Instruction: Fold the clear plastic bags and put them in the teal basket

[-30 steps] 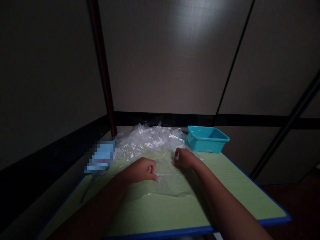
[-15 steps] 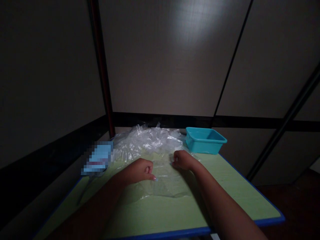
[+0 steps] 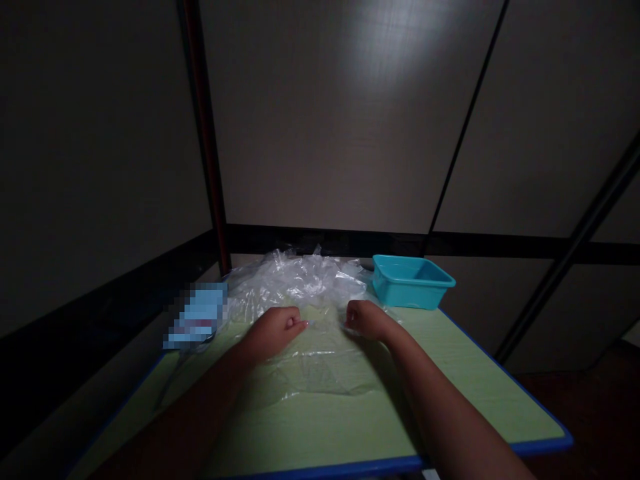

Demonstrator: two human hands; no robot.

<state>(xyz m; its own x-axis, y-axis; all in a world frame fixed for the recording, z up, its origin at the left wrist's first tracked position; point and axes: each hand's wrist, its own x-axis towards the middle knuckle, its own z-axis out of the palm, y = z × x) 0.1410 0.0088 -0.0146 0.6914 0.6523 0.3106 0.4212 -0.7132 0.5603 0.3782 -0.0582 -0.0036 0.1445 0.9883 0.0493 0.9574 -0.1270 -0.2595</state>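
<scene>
A clear plastic bag point(image 3: 325, 370) lies spread on the green table point(image 3: 360, 433), between and in front of my forearms. My left hand point(image 3: 280, 327) is closed at the bag's upper part, thumb pointing right, fingers pinched on the thin film. Across a small gap, my right hand point(image 3: 366, 320) is curled closed with its fingertips on the same bag near its right side. Behind both hands rises a crumpled heap of clear plastic point(image 3: 300, 277).
A teal basket point(image 3: 410, 293) stands at the table's back right corner. A blurred-out light blue item point(image 3: 200, 313) is at the left edge. Dark panelled walls point(image 3: 325, 133) rise behind and to the left of the table.
My left hand has moved up and away from me over the plastic, to nearly the same height as my right hand. My right hand has hardly moved.
</scene>
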